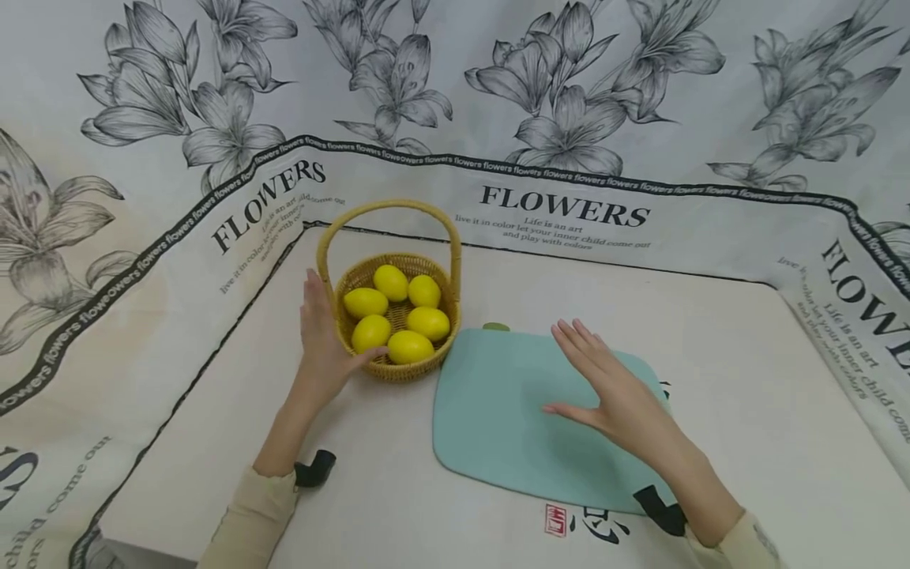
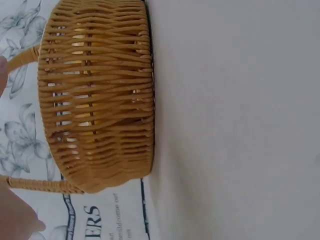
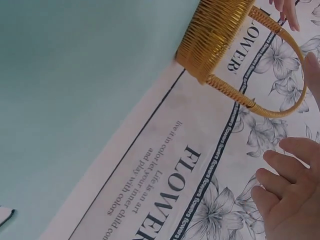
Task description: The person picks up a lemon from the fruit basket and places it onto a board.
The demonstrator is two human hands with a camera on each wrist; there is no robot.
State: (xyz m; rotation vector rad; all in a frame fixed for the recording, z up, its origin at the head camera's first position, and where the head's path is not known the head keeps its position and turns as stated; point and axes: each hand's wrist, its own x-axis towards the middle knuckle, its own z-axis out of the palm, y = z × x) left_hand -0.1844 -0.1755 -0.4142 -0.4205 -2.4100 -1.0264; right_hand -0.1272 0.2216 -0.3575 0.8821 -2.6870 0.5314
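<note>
A round wicker basket (image 1: 401, 375) with a tall arched handle (image 1: 389, 205) stands at the centre left in the head view. Inside it, several yellow lemons (image 1: 411, 348) lie in a ring. My left hand (image 1: 327, 348) is at the basket's left side, fingers straight and thumb spread, the thumb overlapping the near rim in this view. Over the light teal cutting board (image 1: 498, 411) is my right hand (image 1: 626, 399), fingers straight and thumb apart, holding nothing. The basket's woven side (image 2: 97, 100) fills the left part of the left wrist view.
A small green piece (image 1: 496, 326) shows at the board's far edge. The white tabletop (image 1: 384, 490) carries a red stamp print (image 1: 556, 521) near the front. Flower-printed cloth (image 1: 569, 142) rises around the back and sides.
</note>
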